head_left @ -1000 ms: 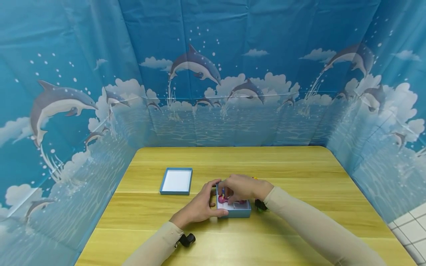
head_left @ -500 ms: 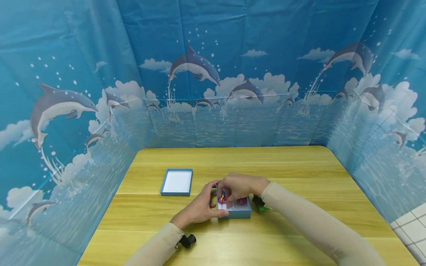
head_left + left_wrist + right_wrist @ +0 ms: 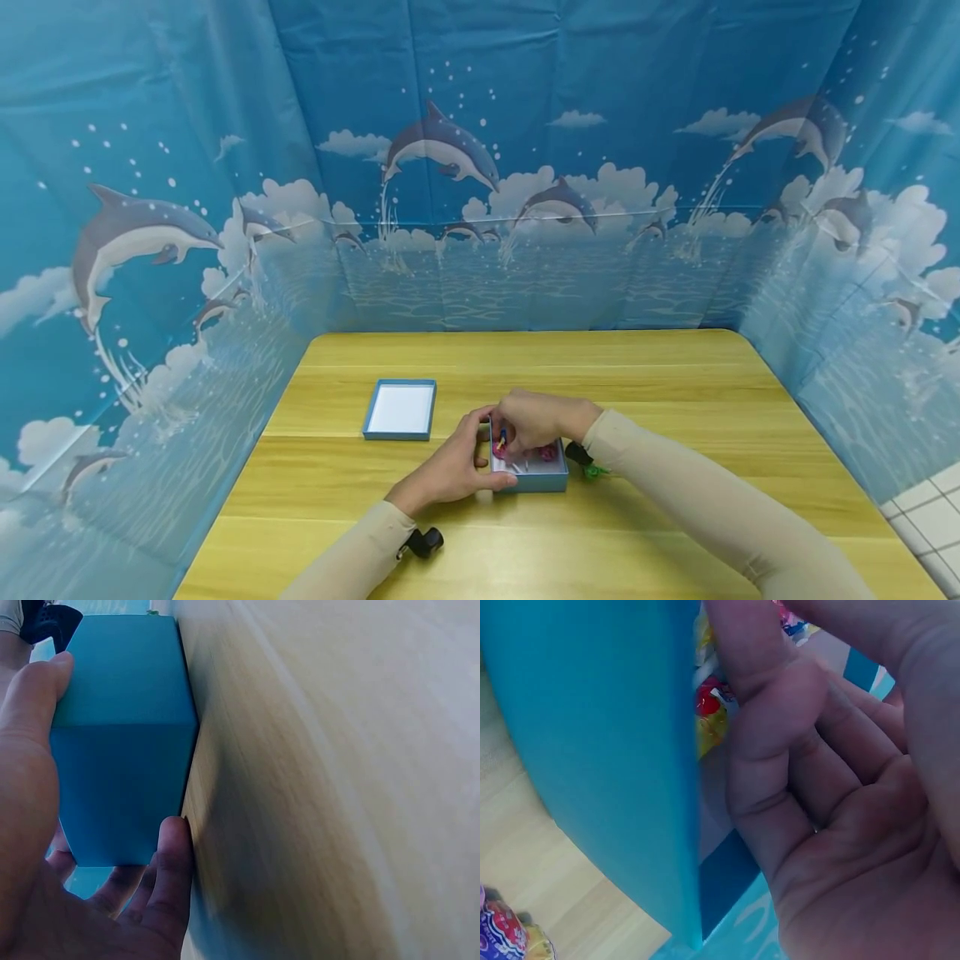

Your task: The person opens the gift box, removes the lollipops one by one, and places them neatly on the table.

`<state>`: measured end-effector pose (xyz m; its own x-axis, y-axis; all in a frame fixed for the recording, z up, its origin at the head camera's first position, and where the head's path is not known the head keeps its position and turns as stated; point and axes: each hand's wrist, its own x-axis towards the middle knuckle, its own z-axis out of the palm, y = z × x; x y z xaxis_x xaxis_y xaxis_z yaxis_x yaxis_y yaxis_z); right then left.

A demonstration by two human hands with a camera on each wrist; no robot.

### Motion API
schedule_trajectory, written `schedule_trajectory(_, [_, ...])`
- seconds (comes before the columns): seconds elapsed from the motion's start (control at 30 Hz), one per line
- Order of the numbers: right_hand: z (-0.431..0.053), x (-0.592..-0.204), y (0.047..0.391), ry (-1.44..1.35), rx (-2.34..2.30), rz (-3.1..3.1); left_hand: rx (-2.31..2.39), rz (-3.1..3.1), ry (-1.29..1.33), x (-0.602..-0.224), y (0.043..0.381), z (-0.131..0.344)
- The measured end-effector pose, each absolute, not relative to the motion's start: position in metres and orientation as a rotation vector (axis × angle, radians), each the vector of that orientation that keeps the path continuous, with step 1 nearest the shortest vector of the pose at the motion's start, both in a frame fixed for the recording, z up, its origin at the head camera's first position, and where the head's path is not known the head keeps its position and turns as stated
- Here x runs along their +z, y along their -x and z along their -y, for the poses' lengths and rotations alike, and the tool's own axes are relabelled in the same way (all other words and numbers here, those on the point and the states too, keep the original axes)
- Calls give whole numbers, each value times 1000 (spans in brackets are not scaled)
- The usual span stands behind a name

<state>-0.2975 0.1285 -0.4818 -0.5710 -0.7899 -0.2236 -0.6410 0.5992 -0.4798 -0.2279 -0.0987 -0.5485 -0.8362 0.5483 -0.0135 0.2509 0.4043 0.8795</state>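
A blue open box (image 3: 528,482) stands on the table, holding wrapped lollipops with thin white sticks. My left hand (image 3: 450,467) grips its left end, thumb on the near wall and fingers around the far side. The left wrist view shows the left hand (image 3: 112,900) against the blue box (image 3: 124,787). My right hand (image 3: 536,417) reaches down into the box, fingertips pinching a pink, blue and yellow lollipop (image 3: 501,446); the hand partly hides the contact. In the right wrist view, curled fingers of the right hand (image 3: 840,780) lie beside a red and yellow wrapper (image 3: 712,724).
A blue lid (image 3: 400,410) with a white inside lies at the left of the box. Green-wrapped candy (image 3: 595,472) is on the table just right of the box, partly under the right forearm. The right wrist view shows a purple and red wrapped candy (image 3: 504,930) outside the box.
My right hand has shifted slightly left within the box, uncovering more of the green candy at the right. The left hand keeps its grip, and the box stays put.
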Motion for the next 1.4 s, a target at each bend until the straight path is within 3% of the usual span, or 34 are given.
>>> schedule_trajectory(1.4, [-150, -464, 290, 1200, -731, -2308, 1377, -2360, -669, -549, 228, 100])
